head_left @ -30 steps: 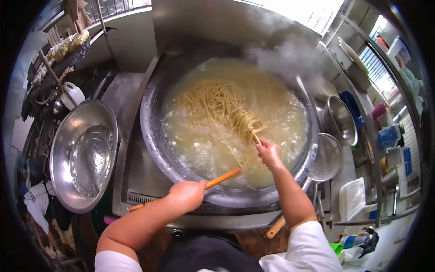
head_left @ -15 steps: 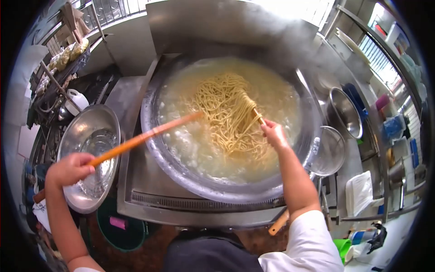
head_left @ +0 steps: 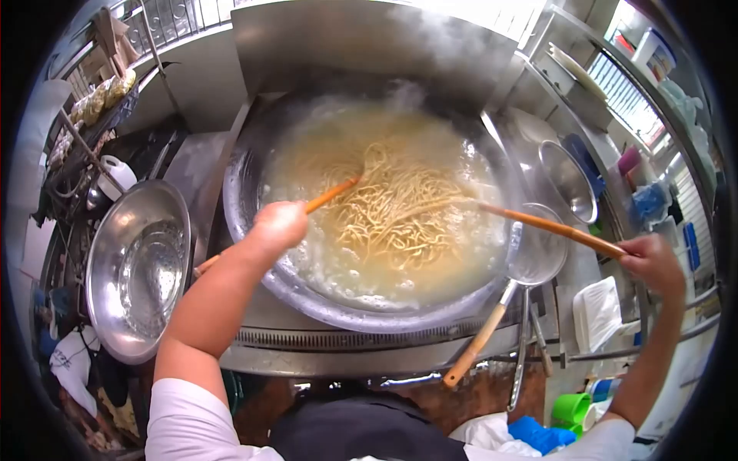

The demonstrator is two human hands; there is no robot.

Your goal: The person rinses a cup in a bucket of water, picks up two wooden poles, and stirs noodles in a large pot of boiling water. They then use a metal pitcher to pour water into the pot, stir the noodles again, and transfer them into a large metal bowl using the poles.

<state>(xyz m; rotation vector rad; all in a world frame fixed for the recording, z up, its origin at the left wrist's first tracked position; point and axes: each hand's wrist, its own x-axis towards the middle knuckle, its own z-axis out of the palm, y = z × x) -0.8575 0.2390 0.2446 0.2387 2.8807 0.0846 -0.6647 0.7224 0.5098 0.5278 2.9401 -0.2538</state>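
Note:
Yellow noodles (head_left: 407, 230) lie spread in bubbling, cloudy water inside a very wide metal wok (head_left: 330, 309). My left hand (head_left: 280, 228) is closed around a wooden stick (head_left: 332, 194) over the wok's left side, its tip among the noodles. Out past the wok's right rim, my right hand (head_left: 649, 261) grips the end of a second wooden stick (head_left: 561, 228). That stick slants left, and its far end reaches into the noodles. Steam hides part of the far rim.
A large steel basin (head_left: 100, 269) stands tilted at the left. Beside the wok's right rim rests a wire strainer (head_left: 538, 257) with a wooden handle. Behind it is a steel bowl (head_left: 569, 180). White plastic bags (head_left: 598, 315) hang at the right, and a metal splashguard (head_left: 307, 38) rises behind.
My left hand has moved right, over the wok, and its stick's tip has dipped into the noodles. My right hand has swung outward to the right. The noodles draped over its stick have come down.

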